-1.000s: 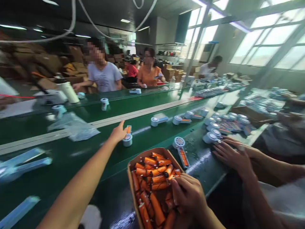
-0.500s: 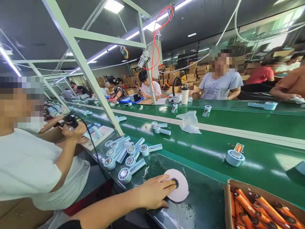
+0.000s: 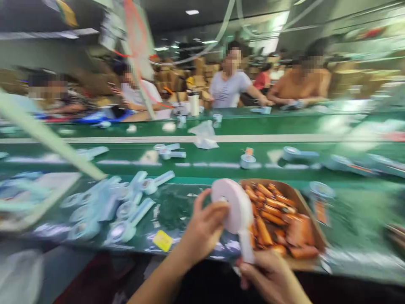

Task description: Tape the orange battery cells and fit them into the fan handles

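Tape roll white, upright, strip hanging down, blurred.

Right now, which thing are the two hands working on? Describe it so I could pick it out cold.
Start at the green conveyor belt and come to its near edge, where a cardboard box of orange tubes sits. Just left of the box, the left hand holds up a pale pink tape roll, and the right hand pinches its hanging strip. It is the only pink disc there; its neighbours are light-blue handheld fans.
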